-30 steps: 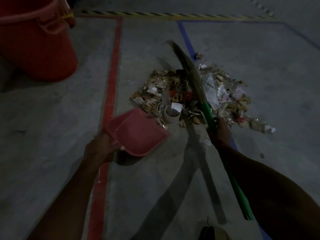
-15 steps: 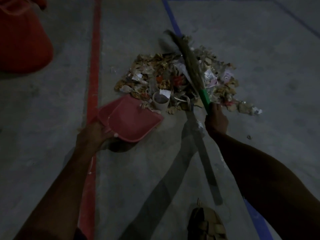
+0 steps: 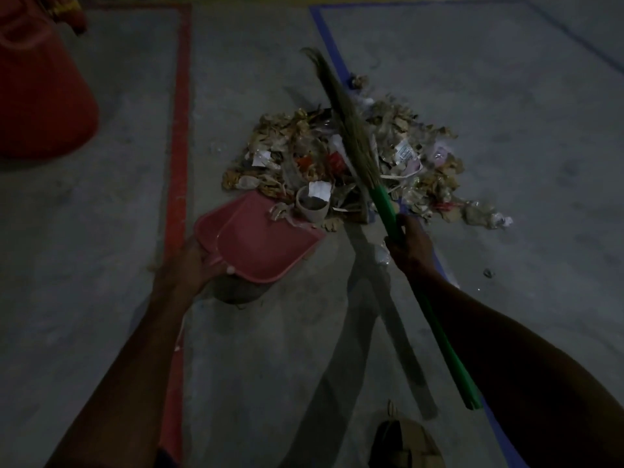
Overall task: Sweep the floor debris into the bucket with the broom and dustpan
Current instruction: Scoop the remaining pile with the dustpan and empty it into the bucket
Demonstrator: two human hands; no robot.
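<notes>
left hand (image 3: 194,265) (grip closed), right hand (image 3: 410,244) likewise

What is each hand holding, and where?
Left hand grips the pink plastic dustpan at its rear edge; right hand grips the green-handled straw broom low on its handle.

A red floor line (image 3: 177,136) runs along the grey concrete floor (image 3: 506,130), a blue floor line (image 3: 329,38) beside it. A sandalled foot (image 3: 403,444) shows at the bottom edge.

left hand (image 3: 194,265) grips the pink dustpan (image 3: 260,241) at the near-left edge of the debris pile (image 3: 337,163); right hand (image 3: 410,246) grips the green-handled broom (image 3: 385,207), bristles over the pile.
</notes>
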